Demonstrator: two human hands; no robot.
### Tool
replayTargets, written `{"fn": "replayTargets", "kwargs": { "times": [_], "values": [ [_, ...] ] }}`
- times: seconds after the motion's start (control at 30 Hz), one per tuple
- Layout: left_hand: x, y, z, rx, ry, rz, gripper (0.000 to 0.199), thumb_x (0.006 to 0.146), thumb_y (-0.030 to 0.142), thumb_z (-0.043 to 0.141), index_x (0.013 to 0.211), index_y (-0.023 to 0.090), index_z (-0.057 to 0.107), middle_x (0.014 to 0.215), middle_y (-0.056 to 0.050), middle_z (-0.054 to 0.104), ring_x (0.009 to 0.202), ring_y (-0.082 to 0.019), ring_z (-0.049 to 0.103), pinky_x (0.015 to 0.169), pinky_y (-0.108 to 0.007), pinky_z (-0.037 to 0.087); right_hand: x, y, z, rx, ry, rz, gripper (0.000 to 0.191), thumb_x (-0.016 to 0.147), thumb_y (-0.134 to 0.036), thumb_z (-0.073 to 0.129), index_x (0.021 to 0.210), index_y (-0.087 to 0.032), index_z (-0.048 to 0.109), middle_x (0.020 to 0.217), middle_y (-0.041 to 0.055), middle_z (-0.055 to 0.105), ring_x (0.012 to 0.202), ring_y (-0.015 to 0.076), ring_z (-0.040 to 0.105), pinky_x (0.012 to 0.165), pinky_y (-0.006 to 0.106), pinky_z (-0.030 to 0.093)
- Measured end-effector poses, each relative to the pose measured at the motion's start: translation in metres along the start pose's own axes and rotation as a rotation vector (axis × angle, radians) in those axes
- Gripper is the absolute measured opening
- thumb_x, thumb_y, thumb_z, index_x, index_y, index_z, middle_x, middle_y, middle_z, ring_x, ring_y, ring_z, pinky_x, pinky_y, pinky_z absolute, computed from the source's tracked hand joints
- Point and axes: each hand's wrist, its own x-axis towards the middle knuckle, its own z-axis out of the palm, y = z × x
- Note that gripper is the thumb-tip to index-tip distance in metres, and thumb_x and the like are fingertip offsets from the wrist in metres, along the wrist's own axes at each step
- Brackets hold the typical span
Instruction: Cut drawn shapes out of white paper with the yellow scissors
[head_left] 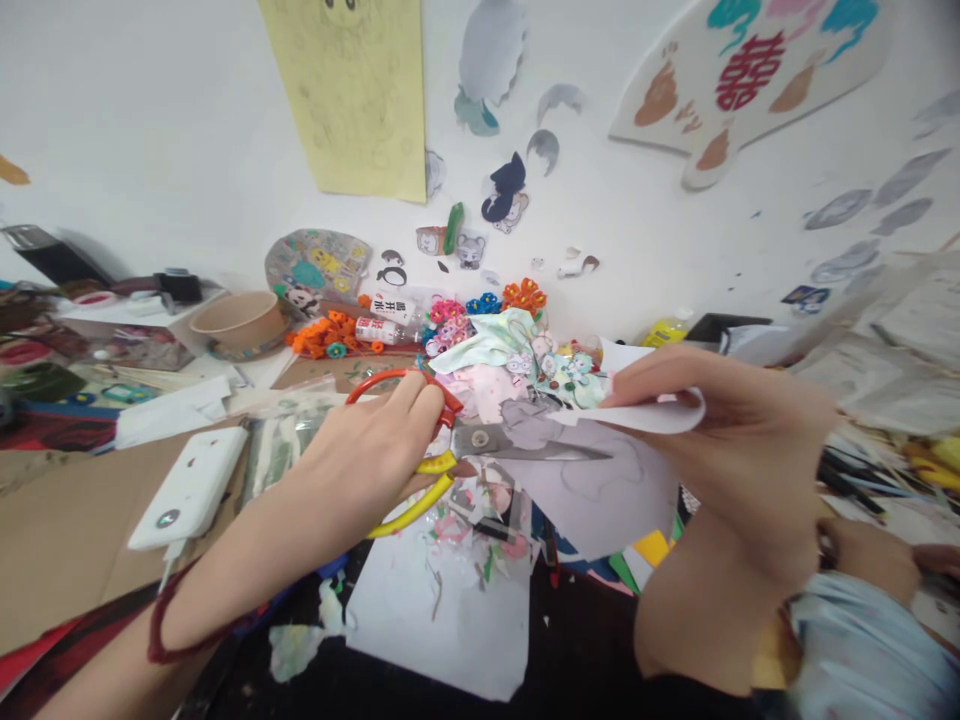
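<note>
Head view, left hand (pixel 375 450) gripping 1 scissors (pixel 480 445), right hand (pixel 739 450) pinching 1 paper sheet (pixel 600 480)

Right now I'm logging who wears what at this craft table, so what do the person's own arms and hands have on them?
Both hands are bare, no gloves or rings visible. The left hand leads to a bare forearm with a dark red cord bracelet at the wrist. The right hand has a bare wrist; a light blue-grey sleeve, crumpled, shows at the lower right.
</note>
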Motion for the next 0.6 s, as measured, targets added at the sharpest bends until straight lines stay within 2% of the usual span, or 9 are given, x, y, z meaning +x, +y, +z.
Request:
{"fn": "replayTargets", "kwargs": {
  "times": [0.27, 0.6],
  "values": [
    [0.0015, 0.0022, -0.0006, 0.026, 0.002, 0.001, 0.010, 0.092, 0.027, 0.045, 0.085, 0.021, 0.040, 0.086, -0.005, 0.051, 0.065, -0.019, 0.047, 0.052, -0.030, 0.027, 0.0001, 0.0023, -0.0010, 0.032, -0.006, -0.041, 0.029, 0.070, 0.002, 0.072, 0.074, -0.027, 0.072, 0.072, -0.0048, 0.070, 0.070, 0.0148, 0.061, 0.061, 0.030, 0.045],
    [0.0026, 0.0010, 0.0034, 0.031, -0.017, 0.019, 0.014, 0.092, 0.031, 0.051, 0.089, 0.021, 0.041, 0.088, -0.004, 0.052, 0.068, -0.019, 0.047, 0.054, -0.032, 0.030, -0.0031, 0.0058, -0.0008, 0.036, 0.010, -0.008, 0.031, 0.068, 0.004, 0.071, 0.073, -0.026, 0.071, 0.071, -0.0048, 0.070, 0.066, 0.0147, 0.060, 0.061, 0.030, 0.045]
  ]
}}
